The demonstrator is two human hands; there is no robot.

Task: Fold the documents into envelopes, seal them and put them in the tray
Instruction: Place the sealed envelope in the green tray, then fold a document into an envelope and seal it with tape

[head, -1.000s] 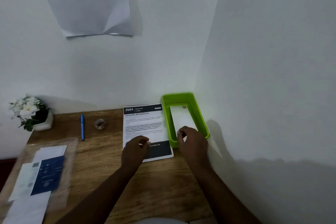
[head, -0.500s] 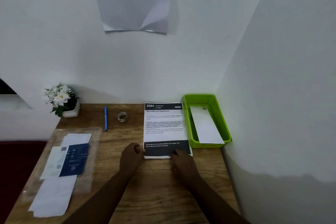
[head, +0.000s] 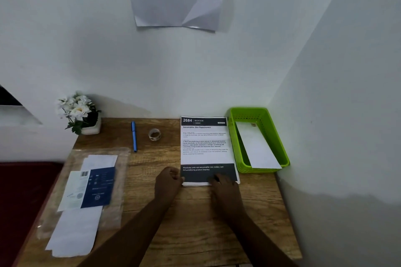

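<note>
Both hands sit at the near edge of the printed document (head: 205,147) on the wooden surface (head: 195,223). The left hand (head: 168,182) pinches its near-left corner; the right hand (head: 225,186) presses flat, fingers relaxed. A white envelope (head: 256,147) lies in the green tray (head: 280,143) just right.

Single head-worn, wide-angle view, looking forward and steeply down from above the near edge of the wooden counter (head: 195,223) toward a room corner. The two forearms enter from the bottom edge; the left grip (head: 168,182) and right grip (head: 225,186) sit low at centre, close to the lens. Beyond the grips the walls fill the upper half. Straight edges bow toward the borders.
</note>
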